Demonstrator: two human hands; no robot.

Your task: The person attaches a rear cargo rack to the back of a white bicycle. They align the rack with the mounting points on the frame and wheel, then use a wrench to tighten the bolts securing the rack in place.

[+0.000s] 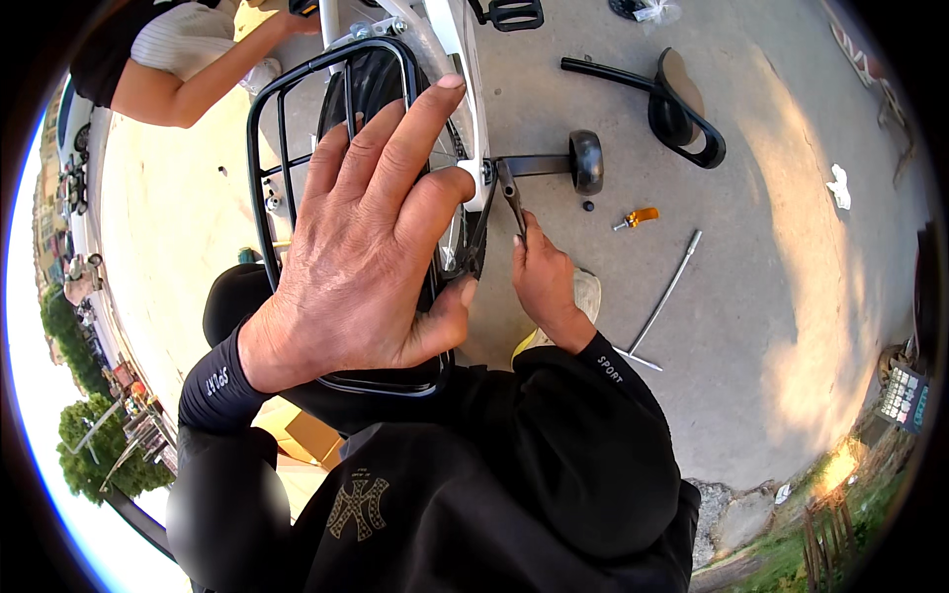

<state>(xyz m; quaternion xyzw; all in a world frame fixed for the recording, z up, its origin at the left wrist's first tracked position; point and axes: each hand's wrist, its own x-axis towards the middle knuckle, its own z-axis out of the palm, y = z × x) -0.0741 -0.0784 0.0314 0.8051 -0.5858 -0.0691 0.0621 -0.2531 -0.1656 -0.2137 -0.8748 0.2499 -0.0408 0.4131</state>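
A white-framed bicycle stands before me, with a black rear rack over its tyre. My left hand is spread over the rack, fingers apart, holding nothing; it hides much of the rack and wheel. Close to the wheel's axle, my right hand is closed round the handle of a dark metal wrench. The wrench's head is up by a flat bracket, which sticks out to the right and carries a small black training wheel.
An orange reflector, a black cap and a T-handle wrench lie on the concrete to the right. Farther off is a black-armed part with a round brown pad. Another person's arm reaches in at upper left. A cardboard box sits below.
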